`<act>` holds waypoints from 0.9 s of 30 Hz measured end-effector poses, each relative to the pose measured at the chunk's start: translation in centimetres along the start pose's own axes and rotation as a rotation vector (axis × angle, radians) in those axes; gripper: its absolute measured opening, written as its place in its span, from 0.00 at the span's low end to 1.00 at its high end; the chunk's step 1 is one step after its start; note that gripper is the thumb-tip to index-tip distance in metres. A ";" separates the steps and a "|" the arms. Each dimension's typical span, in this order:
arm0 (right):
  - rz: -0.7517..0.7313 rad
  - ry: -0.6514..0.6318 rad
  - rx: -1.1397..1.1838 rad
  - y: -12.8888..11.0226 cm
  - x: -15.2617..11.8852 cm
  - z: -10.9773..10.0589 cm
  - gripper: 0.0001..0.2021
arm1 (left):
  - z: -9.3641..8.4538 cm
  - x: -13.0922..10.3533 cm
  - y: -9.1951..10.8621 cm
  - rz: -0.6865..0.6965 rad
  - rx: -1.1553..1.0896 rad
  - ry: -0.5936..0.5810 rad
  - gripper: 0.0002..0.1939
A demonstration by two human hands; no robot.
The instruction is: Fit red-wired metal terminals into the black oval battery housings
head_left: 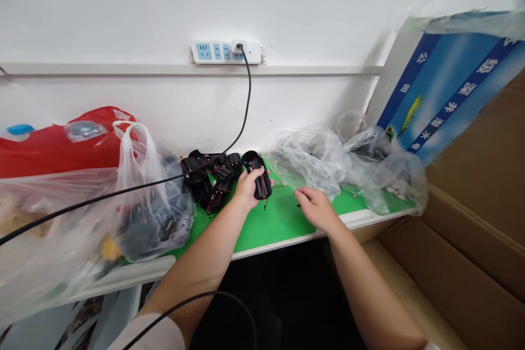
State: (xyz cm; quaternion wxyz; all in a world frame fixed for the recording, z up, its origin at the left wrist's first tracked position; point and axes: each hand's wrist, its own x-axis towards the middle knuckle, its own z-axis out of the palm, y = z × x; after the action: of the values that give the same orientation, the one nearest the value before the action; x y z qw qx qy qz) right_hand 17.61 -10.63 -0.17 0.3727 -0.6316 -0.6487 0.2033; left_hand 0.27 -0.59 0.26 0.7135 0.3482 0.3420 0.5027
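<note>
My left hand (248,186) is closed round a black plastic housing (262,185) with a round cup-like end and thin red and black wires. It is held over the green work surface (273,224). To its left lies a pile of similar black housings (213,175), also with red and black wires. My right hand (315,206) hovers near the front edge of the surface, thumb and fingers pinched together. A small dark bit shows at its fingertips, too small to name. A few small wire pieces (280,183) lie between the hands.
Clear plastic bags (324,158) lie on the right; a tied bag of dark parts (158,213) and a red bag (94,120) stand left. A black cable (249,93) runs from the power strip (225,52) across the left side. An open cardboard box (459,246) sits at lower right.
</note>
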 end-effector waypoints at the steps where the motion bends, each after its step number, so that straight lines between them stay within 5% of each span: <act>1: 0.023 0.001 -0.039 0.9 -0.3 -0.6 0.13 | 0.0 0.0 0.0 -0.017 0.002 -0.006 0.23; 10: 0.038 -0.157 -0.366 4.1 -0.7 -1.2 0.13 | 0.2 -0.2 -0.3 -0.089 0.029 -0.037 0.17; 27: -0.025 -0.122 -0.451 0.2 1.4 3.9 0.13 | -0.6 -0.1 -0.4 -0.064 0.021 -0.193 0.17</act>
State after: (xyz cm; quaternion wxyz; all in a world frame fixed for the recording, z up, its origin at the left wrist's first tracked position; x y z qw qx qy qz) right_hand 14.99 -8.39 -2.53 0.1849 -0.6773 -0.7069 0.0864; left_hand -0.04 -0.64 -0.33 0.7553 0.3912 0.2877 0.4402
